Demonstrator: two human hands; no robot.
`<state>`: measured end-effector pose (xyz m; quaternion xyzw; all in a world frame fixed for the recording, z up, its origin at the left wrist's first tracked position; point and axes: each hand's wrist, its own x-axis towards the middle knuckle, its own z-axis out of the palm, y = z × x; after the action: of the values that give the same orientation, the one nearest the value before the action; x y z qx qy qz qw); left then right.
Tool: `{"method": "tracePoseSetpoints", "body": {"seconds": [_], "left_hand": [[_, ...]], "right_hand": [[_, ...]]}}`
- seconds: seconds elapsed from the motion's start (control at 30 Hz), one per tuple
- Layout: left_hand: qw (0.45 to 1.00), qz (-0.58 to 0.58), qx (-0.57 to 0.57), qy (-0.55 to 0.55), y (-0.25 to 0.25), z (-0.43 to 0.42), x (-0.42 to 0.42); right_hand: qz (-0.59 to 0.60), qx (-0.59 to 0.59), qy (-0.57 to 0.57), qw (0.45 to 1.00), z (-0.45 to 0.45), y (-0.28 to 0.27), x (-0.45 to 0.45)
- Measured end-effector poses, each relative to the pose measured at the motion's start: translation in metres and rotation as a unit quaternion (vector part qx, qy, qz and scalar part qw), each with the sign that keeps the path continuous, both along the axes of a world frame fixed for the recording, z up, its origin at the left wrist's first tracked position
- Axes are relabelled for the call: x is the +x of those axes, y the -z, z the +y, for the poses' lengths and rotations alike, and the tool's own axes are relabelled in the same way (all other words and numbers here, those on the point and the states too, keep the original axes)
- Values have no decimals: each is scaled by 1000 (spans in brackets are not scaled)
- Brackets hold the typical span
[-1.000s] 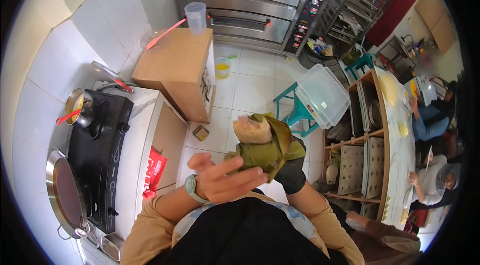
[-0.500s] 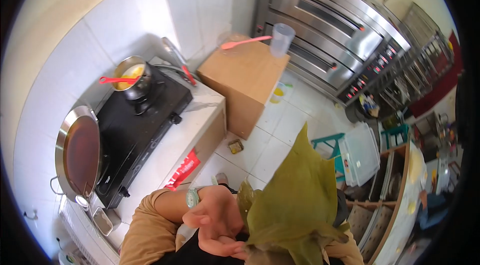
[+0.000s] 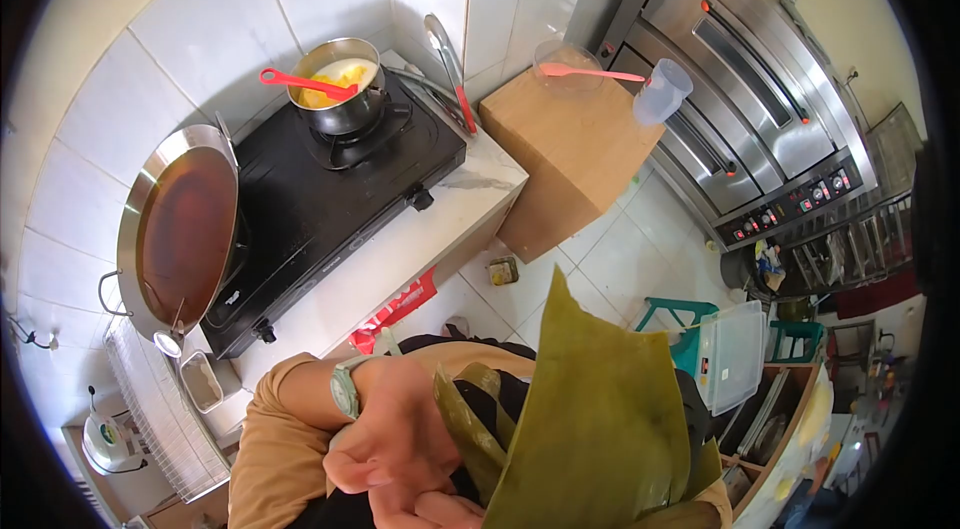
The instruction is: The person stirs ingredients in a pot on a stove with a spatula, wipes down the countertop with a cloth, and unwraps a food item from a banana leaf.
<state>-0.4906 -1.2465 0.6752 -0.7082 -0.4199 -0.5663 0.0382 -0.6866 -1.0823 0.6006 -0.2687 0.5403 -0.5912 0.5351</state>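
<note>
My left hand [image 3: 395,434], a watch [image 3: 345,389] on its wrist, is at the bottom centre with its fingers curled in. Whether anything is between its fingertips is hidden. Close to its right side stands a large green banana leaf [image 3: 605,409], folded, with a pointed tip upward. Smaller leaf pieces [image 3: 470,434] show between the hand and the big leaf. My right hand does not show; the leaf covers that area.
On the counter, a black gas stove [image 3: 330,199] bears a pot [image 3: 345,114] with yellow contents and a red spatula [image 3: 310,84]. Left stands a wide pan [image 3: 125,219] of brown liquid. A cardboard-coloured box [image 3: 560,189], steel oven [image 3: 740,99] and clear plastic bin [image 3: 730,354] are beyond.
My view has turned and shifted, so the stove and box appear farther right. The banana leaf looks more upright and spread, and my left hand sits lower and further left in view.
</note>
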Motion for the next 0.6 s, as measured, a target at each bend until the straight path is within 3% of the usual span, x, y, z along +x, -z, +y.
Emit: {"method": "tracePoseSetpoints", "body": {"seconds": [0.13,0.27,0.5,0.57,0.6], "left_hand": [[984,-126,-15,122,-4,-6,-1],[985,-127,-19,111,1,-9,-7],[983,119,13,-141,38,14,-12],[945,242,-11,-221,40,16,-14],[877,365,-103,-294,15,-3,-23]], "right_hand": [[5,10,-1,1000,-1,-1,2],[12,14,2,1000,2,-3,3],[19,13,15,1000,8,-5,3],[20,12,19,1000,8,-6,3],[21,11,21,1000,9,-6,3]]}}
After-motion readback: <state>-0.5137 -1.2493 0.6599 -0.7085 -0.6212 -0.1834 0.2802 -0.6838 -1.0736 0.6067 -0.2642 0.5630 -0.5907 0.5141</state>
